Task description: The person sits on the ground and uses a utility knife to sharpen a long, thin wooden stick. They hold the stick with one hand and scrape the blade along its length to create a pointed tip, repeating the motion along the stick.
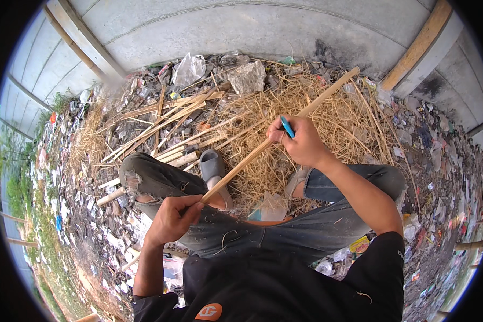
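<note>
We held one long bamboo strip (268,140): left hand (173,217) fingers wrapped its near end, right hand (300,140) gripped it alongside one blue tool (287,127), perhaps a knife.

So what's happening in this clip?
A person sits on littered ground, knees bent, working on a long bamboo stick. The left hand grips its near end over the lap. The right hand is further up the stick, holding a blue-handled tool against it; the tool's tip is hidden. The far end of the stick points out over a heap of straw. More split sticks lie piled on the left, beyond a grey sandal.
</note>
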The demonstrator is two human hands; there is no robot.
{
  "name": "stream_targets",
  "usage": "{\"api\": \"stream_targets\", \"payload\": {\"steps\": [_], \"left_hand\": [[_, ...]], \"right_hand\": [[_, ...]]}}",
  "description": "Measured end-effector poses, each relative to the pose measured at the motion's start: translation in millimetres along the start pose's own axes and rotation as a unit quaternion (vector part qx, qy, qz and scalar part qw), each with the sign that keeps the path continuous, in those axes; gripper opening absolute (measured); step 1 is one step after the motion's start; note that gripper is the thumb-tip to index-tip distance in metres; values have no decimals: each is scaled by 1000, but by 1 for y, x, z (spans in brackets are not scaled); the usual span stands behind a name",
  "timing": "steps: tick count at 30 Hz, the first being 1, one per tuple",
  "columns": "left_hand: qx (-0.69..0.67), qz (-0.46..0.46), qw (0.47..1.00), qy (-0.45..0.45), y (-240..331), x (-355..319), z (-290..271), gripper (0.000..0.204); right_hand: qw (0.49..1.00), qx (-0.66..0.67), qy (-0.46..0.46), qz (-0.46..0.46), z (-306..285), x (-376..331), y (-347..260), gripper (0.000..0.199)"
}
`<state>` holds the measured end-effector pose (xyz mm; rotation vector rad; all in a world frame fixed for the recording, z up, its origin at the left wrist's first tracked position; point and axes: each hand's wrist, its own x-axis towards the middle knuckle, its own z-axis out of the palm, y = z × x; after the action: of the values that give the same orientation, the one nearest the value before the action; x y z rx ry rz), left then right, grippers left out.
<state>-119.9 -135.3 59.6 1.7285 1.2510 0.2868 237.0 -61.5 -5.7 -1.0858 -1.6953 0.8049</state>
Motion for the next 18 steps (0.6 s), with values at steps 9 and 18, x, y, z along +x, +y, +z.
{"api": "stream_targets", "payload": {"steps": [9, 18], "left_hand": [[-24, 20, 999, 18, -10, 0, 13, 24], [-166, 53, 983, 55, -10, 19, 41, 27]], "right_hand": [[874, 435, 134, 172, -49, 19, -17, 13], [962, 25, 270, 40, -31, 12, -15, 39]]}}
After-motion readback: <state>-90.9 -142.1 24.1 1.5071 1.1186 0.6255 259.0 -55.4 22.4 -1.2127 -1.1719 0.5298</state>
